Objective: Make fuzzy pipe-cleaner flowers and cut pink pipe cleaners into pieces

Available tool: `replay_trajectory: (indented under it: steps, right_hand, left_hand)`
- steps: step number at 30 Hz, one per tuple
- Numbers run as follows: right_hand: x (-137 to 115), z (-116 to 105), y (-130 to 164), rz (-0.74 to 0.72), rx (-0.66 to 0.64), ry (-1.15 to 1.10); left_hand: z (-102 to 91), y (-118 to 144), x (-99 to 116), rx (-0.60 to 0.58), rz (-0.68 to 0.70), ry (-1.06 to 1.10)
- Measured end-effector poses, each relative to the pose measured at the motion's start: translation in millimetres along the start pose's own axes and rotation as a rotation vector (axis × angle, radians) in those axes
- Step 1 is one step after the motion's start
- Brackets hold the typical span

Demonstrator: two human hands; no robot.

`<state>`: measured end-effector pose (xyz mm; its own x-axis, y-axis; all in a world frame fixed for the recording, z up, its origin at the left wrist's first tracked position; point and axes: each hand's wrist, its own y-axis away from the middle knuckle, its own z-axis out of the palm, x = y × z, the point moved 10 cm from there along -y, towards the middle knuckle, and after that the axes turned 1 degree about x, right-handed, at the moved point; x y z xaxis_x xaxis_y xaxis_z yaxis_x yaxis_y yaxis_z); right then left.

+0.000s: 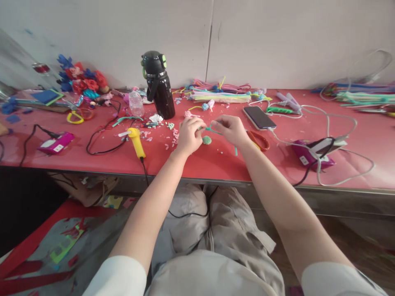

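A thin green pipe cleaner [212,129] stretches between my two hands, just above the red tabletop. My left hand [191,134] pinches its left end between thumb and fingers. The fingers of my right hand [230,128] are closed on the other side of it. Below the strand lies a small fuzzy green ball [206,140]. Under my right wrist a short green piece [236,151] shows; whether it belongs to the same strand is hidden. Orange-handled scissors [262,142] lie right of my right hand. Pink clippings [175,136] are scattered beside my left hand.
A yellow glue gun [136,144] with a black cord and a black bottle [162,92] stand left. Bundled pipe cleaners [220,97] lie at the back. To the right are a phone [259,118], white cables and a purple box [308,156]. Another person's foot [95,193] shows below left.
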<state>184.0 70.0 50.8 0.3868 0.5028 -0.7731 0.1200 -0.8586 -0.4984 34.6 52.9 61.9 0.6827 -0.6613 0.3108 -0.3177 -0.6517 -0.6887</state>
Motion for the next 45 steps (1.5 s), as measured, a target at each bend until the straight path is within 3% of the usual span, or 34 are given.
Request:
replay_trajectory:
  steps: [7,12,22,25,28,37,41,45]
  right_hand:
    - [15.2,26.4,1.9,0.130,-0.185,-0.132]
    - [2.6,43.7,7.4,0.010,-0.296,-0.046]
    - [-14.1,26.6,11.4,-0.142,-0.144,0.288]
    - [-17.2,9.2,8.4,-0.155,-0.010,0.287]
    - [-14.8,-0.3,5.5,-0.131,0.030,0.197]
    - [5.3,12.0,0.1,0.036,-0.135,-0.028]
    - [7.3,25.6,4.9,0.070,-0.217,-0.064]
    - [-1.8,39.6,10.8,-0.004,-0.312,-0.020]
  left_hand:
    - [-7.6,0.1,-8.3,0.144,-0.056,0.057]
    - [-2.4,0.3,-13.0,0.115,-0.074,0.008]
    - [4.6,3.2,-3.4,0.003,-0.036,-0.136]
    - [6.5,2.9,-0.5,-0.033,-0.024,-0.115]
    - [5.9,2.0,1.4,-0.026,0.013,-0.038]
    - [-8.9,-1.7,-10.0,0.166,0.021,0.289]
    - [-9.9,-0.1,-11.9,0.186,-0.010,0.264]
    - [-8.6,0.5,-10.9,0.179,0.007,0.151]
